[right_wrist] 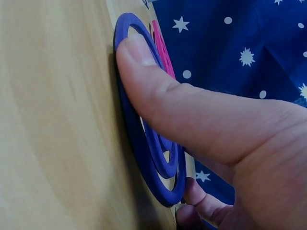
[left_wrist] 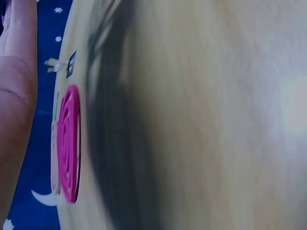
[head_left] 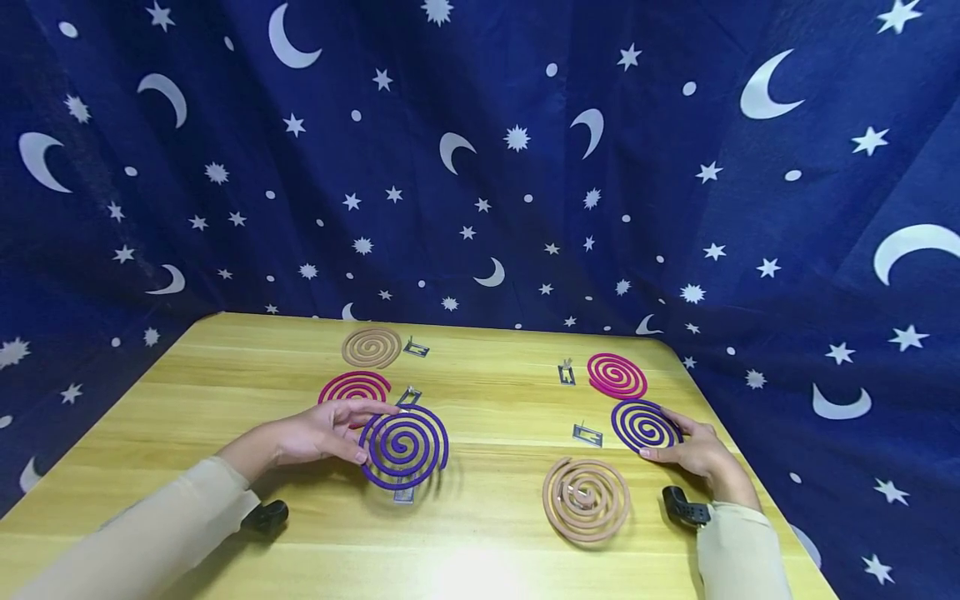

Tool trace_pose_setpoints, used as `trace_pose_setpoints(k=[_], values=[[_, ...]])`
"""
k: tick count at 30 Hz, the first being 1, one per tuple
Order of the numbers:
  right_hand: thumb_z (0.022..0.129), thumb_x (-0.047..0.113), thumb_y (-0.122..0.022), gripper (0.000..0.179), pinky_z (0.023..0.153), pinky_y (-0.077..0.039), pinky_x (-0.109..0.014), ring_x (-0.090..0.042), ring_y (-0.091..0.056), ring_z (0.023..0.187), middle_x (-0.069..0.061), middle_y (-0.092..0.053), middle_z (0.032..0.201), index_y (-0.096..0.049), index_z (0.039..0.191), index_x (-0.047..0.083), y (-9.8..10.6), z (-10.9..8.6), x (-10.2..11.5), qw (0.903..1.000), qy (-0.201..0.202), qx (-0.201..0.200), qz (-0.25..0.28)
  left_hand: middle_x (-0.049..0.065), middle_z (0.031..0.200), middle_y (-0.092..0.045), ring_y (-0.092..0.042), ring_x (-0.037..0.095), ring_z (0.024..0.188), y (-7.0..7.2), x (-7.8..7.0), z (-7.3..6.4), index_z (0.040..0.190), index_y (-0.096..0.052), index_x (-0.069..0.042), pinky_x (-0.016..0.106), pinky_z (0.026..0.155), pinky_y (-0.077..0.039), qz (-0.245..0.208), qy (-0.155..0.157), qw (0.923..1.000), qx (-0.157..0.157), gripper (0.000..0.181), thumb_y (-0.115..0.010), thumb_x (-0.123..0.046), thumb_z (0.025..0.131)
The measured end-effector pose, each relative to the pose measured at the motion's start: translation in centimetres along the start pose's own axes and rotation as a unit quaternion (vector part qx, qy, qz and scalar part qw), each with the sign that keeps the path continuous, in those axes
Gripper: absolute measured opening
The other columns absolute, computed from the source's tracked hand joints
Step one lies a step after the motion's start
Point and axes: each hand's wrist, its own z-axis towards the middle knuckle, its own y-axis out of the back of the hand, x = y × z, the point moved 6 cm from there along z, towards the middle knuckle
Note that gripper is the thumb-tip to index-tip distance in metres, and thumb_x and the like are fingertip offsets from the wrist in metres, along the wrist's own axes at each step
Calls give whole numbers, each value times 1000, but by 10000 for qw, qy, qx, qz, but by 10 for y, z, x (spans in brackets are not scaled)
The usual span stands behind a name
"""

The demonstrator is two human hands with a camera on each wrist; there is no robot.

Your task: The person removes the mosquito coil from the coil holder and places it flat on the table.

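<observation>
My left hand (head_left: 322,432) grips a purple mosquito coil (head_left: 402,446) by its left edge, thumb in front and fingers behind. The coil overlaps a small metal coil stand (head_left: 403,495) in the head view. At the table's right side, my right hand (head_left: 701,450) pinches a second purple mosquito coil (head_left: 647,427) by its right part. The right wrist view shows the thumb across this coil (right_wrist: 132,115), which stands close over the wood. In the left wrist view, only a strip of the left hand (left_wrist: 19,96) appears; its coil is out of sight.
A tan coil (head_left: 587,533) sits raised on a stand at front right. Behind the hands lie pink coils (head_left: 352,385) (head_left: 617,377) and another tan coil (head_left: 372,347). Loose metal stands (head_left: 587,435) (head_left: 567,375) (head_left: 417,348) lie nearby. A starry curtain (head_left: 480,167) encloses the table (head_left: 480,417).
</observation>
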Motion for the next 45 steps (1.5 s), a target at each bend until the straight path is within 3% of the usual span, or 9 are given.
trace_pose_setpoints(k=[4,9,15,22,30,39,45], values=[[75,26,-91,109,114,-16,-63,-53,-20,134,-43,-15,148,-23,155,-5,0,0,1,10000,12,-8,-48,25,148,-44,-56,38,124,6,-7,-9,152,-38,1,52,100,-47,-195,-196,9994,195,70,-67,13,89],[74,28,-92,111,114,-16,-63,-53,-20,134,-43,-15,149,-24,155,-4,1,1,0,10000,39,-33,-67,23,145,-49,-59,36,122,15,-12,-23,150,-44,-6,50,99,-49,-36,-102,9999,18,66,-66,11,90],[74,29,-92,111,114,-15,-64,-54,-19,136,-44,-14,149,-24,155,-4,0,2,-1,9998,55,-33,-165,25,144,-48,-59,38,121,23,-12,-41,150,-43,-3,52,98,-48,-8,-14,10000,-90,67,-66,12,90],[73,30,-92,112,114,-12,-66,-57,-14,136,-45,-9,149,-25,155,-4,0,3,-4,9998,-38,-62,-183,25,148,-45,-60,38,119,31,-3,-56,151,-35,6,50,98,-49,360,122,9988,-298,70,-66,13,88],[72,34,-93,113,112,-12,-67,-58,-13,134,-47,-10,146,-26,155,-2,0,2,-2,9994,-38,-88,-322,28,139,-51,-65,37,111,33,7,-65,149,-29,12,44,94,-53,790,320,9950,-519,74,-70,8,87],[72,35,-93,114,112,-13,-68,-58,-15,131,-46,-10,144,-25,155,-3,0,0,0,9994,-55,-99,-314,29,126,-56,-67,37,104,32,11,-70,146,-34,14,42,88,-57,1123,545,9895,-730,74,-74,7,84],[72,36,-92,114,111,-14,-68,-59,-16,130,-48,-10,142,-25,155,-3,-1,0,-1,9994,-39,-96,-324,24,113,-57,-71,29,85,28,6,-70,142,-39,16,35,75,-60,1861,677,9774,-738,74,-79,5,81]])
